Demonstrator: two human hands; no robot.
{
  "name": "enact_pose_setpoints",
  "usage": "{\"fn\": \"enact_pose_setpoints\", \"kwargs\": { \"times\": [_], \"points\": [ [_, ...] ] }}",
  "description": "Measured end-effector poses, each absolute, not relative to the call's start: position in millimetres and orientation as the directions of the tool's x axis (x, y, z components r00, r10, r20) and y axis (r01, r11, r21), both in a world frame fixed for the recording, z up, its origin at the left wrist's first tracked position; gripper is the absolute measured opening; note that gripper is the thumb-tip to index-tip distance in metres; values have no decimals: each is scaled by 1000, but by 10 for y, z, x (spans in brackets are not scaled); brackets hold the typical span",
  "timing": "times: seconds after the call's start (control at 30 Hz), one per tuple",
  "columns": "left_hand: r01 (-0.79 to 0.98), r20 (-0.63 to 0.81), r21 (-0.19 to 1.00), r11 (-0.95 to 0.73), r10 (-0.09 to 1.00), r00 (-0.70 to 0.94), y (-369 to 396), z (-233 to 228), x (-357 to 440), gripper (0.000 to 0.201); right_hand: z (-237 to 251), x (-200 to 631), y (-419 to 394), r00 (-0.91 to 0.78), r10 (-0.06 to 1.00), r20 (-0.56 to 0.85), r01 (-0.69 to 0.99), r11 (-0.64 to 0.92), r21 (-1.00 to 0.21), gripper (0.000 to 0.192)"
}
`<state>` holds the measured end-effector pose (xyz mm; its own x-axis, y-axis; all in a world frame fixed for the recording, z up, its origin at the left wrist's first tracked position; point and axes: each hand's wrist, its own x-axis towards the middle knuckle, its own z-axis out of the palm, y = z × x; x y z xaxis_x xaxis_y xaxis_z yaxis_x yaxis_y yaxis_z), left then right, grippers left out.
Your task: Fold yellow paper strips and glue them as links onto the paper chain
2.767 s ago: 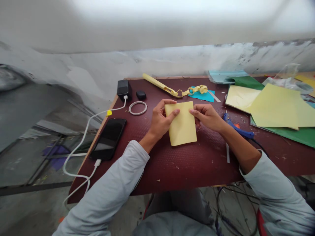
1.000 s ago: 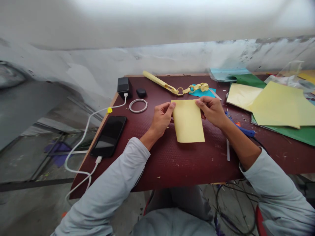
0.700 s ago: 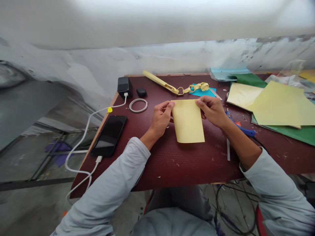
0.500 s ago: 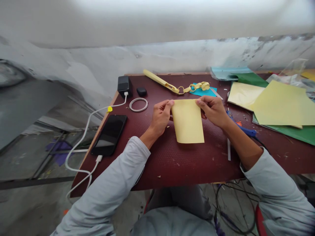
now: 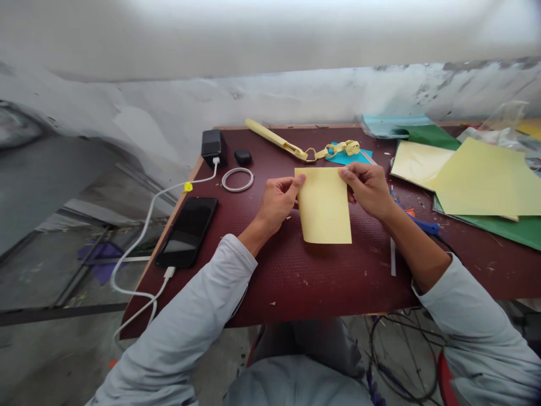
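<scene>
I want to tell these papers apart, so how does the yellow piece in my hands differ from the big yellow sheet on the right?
The yellow piece is smaller and narrower; the big yellow sheet is wider. The piece is pinched at its top corners by the left hand and right hand; the sheet lies untouched on the green paper. Both are pale yellow.
</scene>
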<state>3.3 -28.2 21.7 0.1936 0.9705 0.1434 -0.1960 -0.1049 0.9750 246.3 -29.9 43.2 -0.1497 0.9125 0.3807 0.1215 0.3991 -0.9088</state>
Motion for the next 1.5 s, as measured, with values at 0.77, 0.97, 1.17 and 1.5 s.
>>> {"fn": "enact_pose_setpoints", "kwargs": {
  "times": [0.77,0.97,1.17,1.5],
  "points": [
    [-168,138,981,-94,953,270,-287,234,-28,49,434,2517,-222,-64,911,408,155,413,-897,51],
    [-136,69,990,-31,957,282,-308,243,-20,47,434,2530,-217,-24,905,425,184,422,-888,50],
    [-137,11,990,33,951,308,-316,239,-39,45,404,2554,-188,-5,902,431,183,425,-887,50],
    [-162,-65,979,122,945,321,-306,223,-30,42,355,2584,-81,64,961,267,13,267,-964,45]
  ]
}}
